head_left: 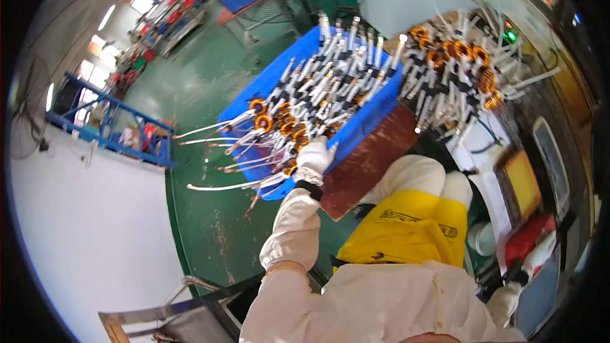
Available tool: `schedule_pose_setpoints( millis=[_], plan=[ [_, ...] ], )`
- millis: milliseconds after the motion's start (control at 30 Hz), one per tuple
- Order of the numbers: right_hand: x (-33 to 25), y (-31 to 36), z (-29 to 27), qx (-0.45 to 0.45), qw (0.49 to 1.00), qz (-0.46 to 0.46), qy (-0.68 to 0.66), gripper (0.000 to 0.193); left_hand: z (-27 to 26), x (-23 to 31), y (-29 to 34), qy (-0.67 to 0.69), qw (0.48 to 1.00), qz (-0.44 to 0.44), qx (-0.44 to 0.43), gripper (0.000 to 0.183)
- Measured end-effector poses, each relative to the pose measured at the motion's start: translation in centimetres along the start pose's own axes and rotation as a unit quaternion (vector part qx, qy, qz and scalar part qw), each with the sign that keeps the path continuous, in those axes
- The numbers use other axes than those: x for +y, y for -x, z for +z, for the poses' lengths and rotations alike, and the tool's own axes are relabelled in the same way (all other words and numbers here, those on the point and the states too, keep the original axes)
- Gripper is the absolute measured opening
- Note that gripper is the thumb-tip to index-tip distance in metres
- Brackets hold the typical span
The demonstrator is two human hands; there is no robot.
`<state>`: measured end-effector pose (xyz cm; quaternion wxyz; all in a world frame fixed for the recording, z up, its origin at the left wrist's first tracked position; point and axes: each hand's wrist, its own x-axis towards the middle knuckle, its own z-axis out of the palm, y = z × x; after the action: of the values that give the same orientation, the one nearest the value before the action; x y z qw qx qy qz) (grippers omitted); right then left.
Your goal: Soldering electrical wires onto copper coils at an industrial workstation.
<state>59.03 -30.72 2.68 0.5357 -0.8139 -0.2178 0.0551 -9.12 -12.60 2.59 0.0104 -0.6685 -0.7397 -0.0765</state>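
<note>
My left hand, in a white glove, reaches over the near rim of a blue plastic bin. Its fingers are curled in among copper-wound ring coils, and whatever they grip is hidden. Several coils with white sleeved leads stick out over the bin's left side. White leads with black wraps and metal ends fill the rest of it. Far to the right, my gloved right hand is beside a red object at the bench; blur hides its fingers.
A second heap of coils lies on the bench at the upper right, close to a yellow-faced block. The bin rests on a reddish-brown board. A white cup-shaped container stands by my legs. Blue metal racking is at the left.
</note>
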Motion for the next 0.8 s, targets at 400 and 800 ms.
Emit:
schedule_pose_setpoints(
  millis=[400, 800],
  plan=[
    [-1.5, 2.2, 0.3, 0.009, 0.997, 0.019, -0.068, 0.033, -0.6, 0.2, -0.6, 0.023, 0.998, -0.011, -0.061, 0.036],
    [0.5, 1.3, -0.7, 0.042, 0.999, -0.021, 0.014, 0.038, -1.7, 1.7, -1.6, 0.249, 0.966, 0.008, 0.069, 0.034]
  ],
)
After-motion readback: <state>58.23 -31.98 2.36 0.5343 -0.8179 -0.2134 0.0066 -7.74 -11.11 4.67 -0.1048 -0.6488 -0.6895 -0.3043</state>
